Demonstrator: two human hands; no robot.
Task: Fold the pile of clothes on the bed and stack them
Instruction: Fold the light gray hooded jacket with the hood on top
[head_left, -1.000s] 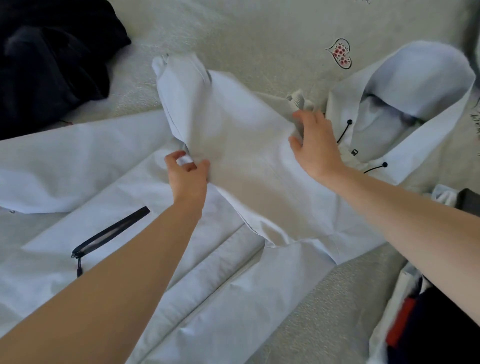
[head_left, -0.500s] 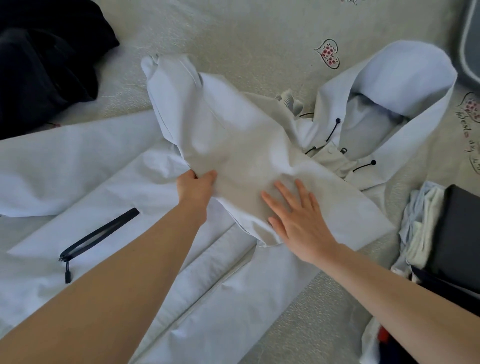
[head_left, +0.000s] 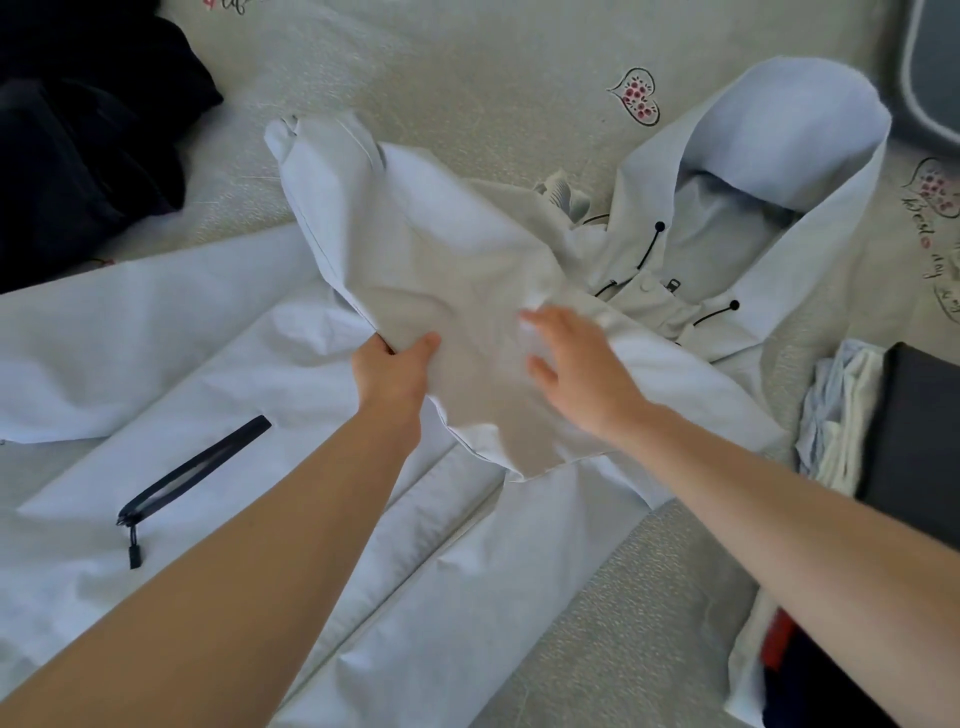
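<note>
Still early on this one I'd say: the pale hooded jacket (head_left: 311, 415) is spread across the bed (head_left: 493, 67), one sleeve (head_left: 415, 249) folded over the chest, left hand (head_left: 392, 374) pinching its edge, right hand (head_left: 576, 364) flat and relaxed on top. Some folded clothes (head_left: 878, 415) are stacked at the right edge and a dark heap (head_left: 88, 140) top left looks undone. The bed has a greyish cover with little heart prints, can't see much room.

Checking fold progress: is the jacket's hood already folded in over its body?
No, the hood lies spread open on the bed, beyond the folded sleeve.
</note>
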